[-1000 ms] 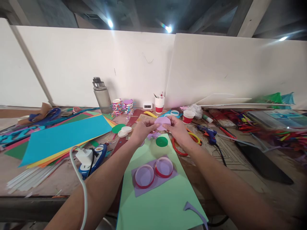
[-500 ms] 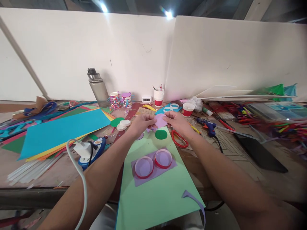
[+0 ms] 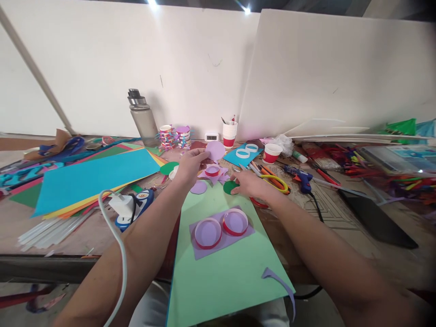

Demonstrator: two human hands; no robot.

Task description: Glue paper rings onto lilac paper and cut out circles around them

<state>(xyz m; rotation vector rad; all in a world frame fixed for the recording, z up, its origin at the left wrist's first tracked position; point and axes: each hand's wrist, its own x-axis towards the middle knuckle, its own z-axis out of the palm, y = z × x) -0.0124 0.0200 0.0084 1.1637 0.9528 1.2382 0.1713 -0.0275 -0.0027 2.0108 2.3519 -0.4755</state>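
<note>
Bright, even light falls from two ceiling lamps [image 3: 245, 9] at the top edge, which flare white with faint streaks. The white wall panels [image 3: 323, 72] glow softly, without harsh glare. Shadows on the desk [image 3: 340, 213] are soft and short. The wide lens bends the edges; the corners darken and blur, especially the lower right.

On the table [image 3: 340, 236], a light green paper sheet [image 3: 225, 277] lies nearest the person, with two red-rimmed plastic rings [image 3: 221, 226] on a lilac paper piece [image 3: 223, 240] upon it. Left of the sheet sits a blue glue gun [image 3: 139, 206], behind it a stack of coloured paper sheets [image 3: 91, 179]. A grey metal bottle [image 3: 143, 120] stands against the white wall board [image 3: 119, 72] behind. Right of the sheet lie red-handled scissors [image 3: 269, 181].
</note>
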